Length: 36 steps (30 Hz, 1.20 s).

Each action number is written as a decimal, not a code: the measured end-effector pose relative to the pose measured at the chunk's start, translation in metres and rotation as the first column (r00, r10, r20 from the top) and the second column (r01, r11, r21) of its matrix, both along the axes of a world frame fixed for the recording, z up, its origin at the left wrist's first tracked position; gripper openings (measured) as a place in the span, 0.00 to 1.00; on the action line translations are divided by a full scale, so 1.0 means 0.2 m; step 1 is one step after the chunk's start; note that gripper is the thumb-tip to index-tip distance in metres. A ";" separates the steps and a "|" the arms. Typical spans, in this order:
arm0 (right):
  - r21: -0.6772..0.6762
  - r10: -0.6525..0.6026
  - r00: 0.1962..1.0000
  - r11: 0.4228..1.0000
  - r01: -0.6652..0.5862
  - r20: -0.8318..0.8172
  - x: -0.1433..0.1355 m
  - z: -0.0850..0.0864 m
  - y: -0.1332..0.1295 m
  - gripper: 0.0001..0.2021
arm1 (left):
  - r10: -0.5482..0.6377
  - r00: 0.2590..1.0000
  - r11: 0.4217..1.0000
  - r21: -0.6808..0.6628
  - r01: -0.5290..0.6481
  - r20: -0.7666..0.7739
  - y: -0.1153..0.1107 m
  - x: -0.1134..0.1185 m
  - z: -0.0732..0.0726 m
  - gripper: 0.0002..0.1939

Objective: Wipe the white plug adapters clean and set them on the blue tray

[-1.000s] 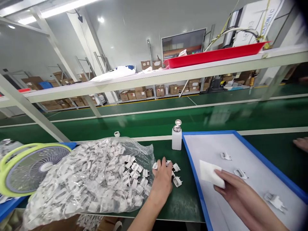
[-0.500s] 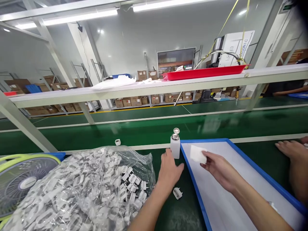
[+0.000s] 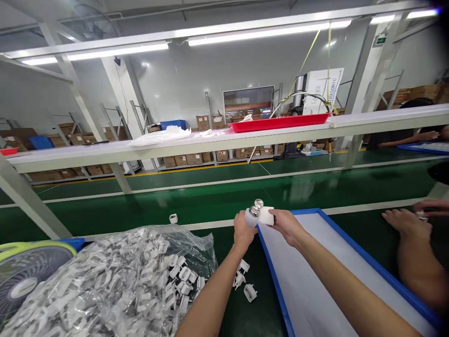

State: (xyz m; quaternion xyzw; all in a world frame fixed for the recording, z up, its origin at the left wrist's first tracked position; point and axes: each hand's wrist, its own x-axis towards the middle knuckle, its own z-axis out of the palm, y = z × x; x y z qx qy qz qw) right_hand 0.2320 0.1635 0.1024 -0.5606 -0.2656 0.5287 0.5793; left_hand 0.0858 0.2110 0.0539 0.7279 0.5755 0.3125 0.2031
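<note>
The bottle (image 3: 252,218), mid-frame, sits gripped in the curled left hand (image 3: 244,231); the right hand (image 3: 286,225) pinches a white cloth (image 3: 266,216) against it. The bulging bag (image 3: 115,281) crowds lower left.

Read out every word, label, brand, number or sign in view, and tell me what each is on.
"RASONIC", running up the white machine; its start is unclear.
Markings beside it on that machine: unreadable.
Green sign, upper right: too small to read.
Labels on the cardboard boxes: too small.
</note>
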 end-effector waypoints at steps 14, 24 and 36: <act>-0.009 -0.020 0.937 1.000 0.018 -0.349 -0.02 -0.01 -0.11 0.17 | 0.056 0.912 0.924 0.366 0.106 -0.406 -0.14 -0.06 0.22 0.21; -0.028 -0.068 0.845 0.998 0.063 -0.530 -0.07 -0.04 -0.15 0.17 | 0.114 0.850 0.850 0.494 0.184 -0.514 -0.19 -0.07 0.27 0.30; -0.023 -0.082 0.834 0.996 0.083 -0.546 -0.08 -0.03 -0.17 0.16 | 0.155 0.822 0.837 0.515 0.185 -0.548 -0.20 -0.05 0.27 0.29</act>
